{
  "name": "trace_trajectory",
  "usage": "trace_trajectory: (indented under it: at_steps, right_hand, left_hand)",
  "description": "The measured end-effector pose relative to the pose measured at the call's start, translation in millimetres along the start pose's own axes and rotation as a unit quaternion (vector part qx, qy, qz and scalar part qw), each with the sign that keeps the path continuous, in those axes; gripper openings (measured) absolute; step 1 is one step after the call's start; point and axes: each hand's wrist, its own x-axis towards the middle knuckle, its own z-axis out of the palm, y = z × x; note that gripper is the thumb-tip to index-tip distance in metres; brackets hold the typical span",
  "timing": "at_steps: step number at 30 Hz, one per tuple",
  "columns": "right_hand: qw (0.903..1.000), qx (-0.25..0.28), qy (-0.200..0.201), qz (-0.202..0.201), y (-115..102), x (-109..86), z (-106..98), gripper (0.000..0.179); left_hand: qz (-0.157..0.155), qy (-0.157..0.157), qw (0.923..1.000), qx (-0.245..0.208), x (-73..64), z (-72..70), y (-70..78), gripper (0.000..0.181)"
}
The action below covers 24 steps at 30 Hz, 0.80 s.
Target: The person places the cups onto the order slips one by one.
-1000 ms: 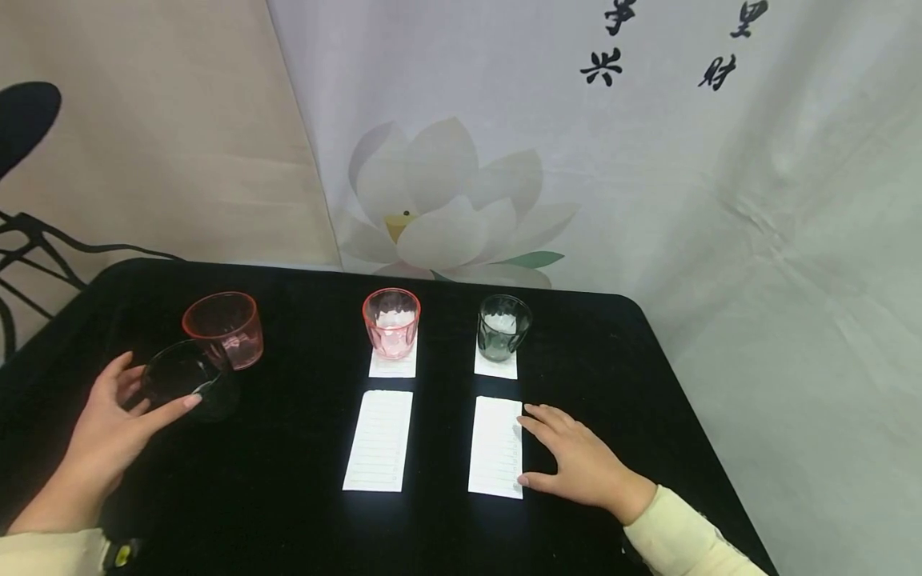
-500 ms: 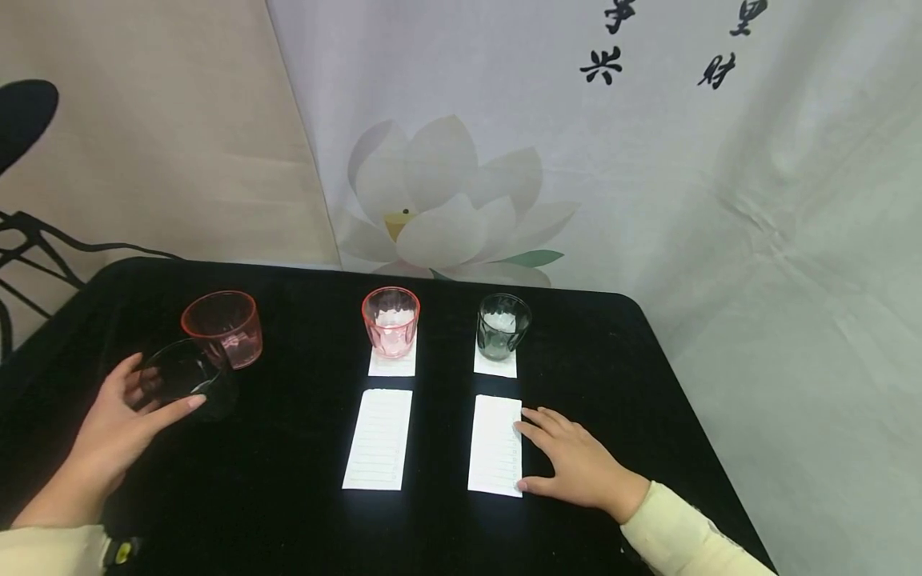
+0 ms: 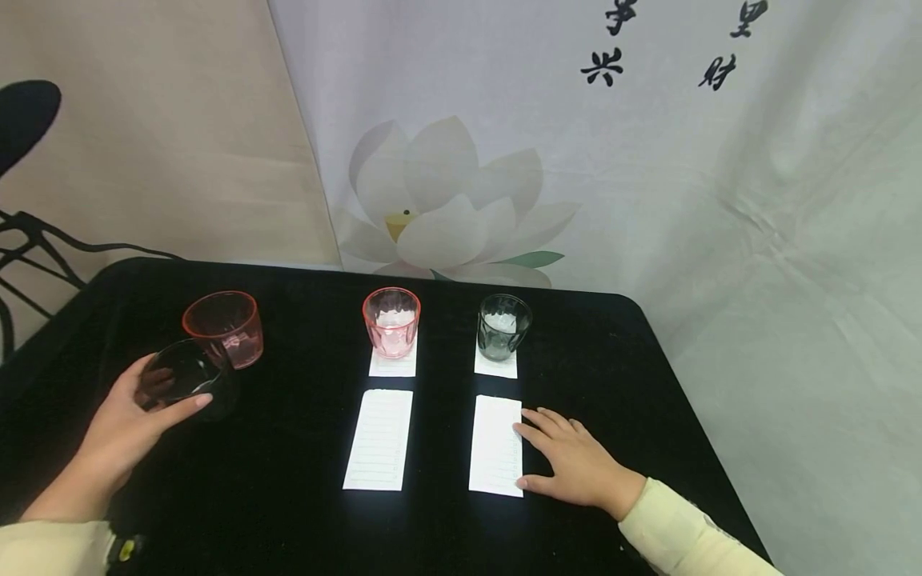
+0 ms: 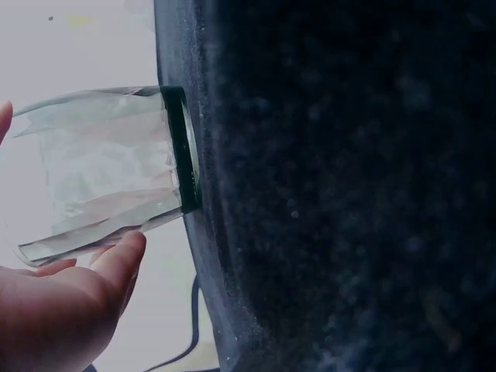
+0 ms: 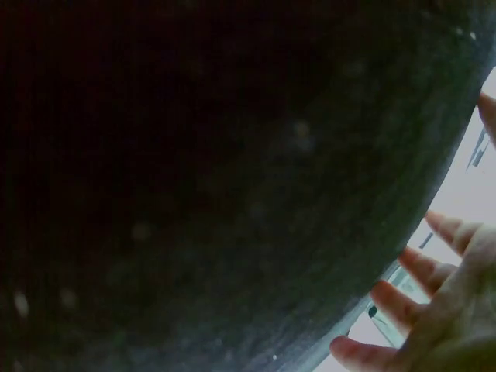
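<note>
My left hand [image 3: 130, 424] is round a clear dark-grey glass [image 3: 189, 380] at the left, thumb along the near side and fingers showing through the far wall. In the left wrist view the glass [image 4: 116, 167] stands on the black tabletop with fingertips [image 4: 128, 252] at its wall. A pink glass [image 3: 234, 332] stands right behind it. At the right, my right hand [image 3: 572, 464] lies with fingers spread, its fingertips at the right edge of a white paper slip [image 3: 495, 448]. In the right wrist view its fingers [image 5: 399, 306] are extended and hold nothing.
A second lined paper slip [image 3: 379, 440] lies left of the first. Farther back, a small pink glass [image 3: 392, 324] and a small grey glass [image 3: 503, 328] stand on white slips. The black table [image 3: 302, 448] ends at a white curtain [image 3: 461, 72].
My left hand has moved slightly right and closed in round the dark glass, its fingers now behind the wall. The right hand has shifted slightly left over the slip's edge.
</note>
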Motion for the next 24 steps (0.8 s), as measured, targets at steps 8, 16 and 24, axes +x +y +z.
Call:
trace_trajectory:
  at_steps: [8, 16, 24]
  right_hand:
    - [1.0000, -0.004, -0.007, -0.001, 1.8, 2.2, -1.2, 0.078]
    - [0.9999, -0.009, -0.006, -0.008, 3.6, 4.0, -1.2, 0.078]
    - [0.9998, -0.011, -0.002, -0.018, 5.0, 4.3, -0.9, 0.077]
  left_hand:
    - [0.004, 0.003, 1.0000, -0.002, -4.2, 1.0, 7.1, 0.097]
    - [-0.007, 0.012, 0.9999, 0.004, -4.0, 1.4, 8.0, 0.098]
    - [-0.002, 0.009, 0.9999, 0.008, -6.5, 3.8, 11.3, 0.099]
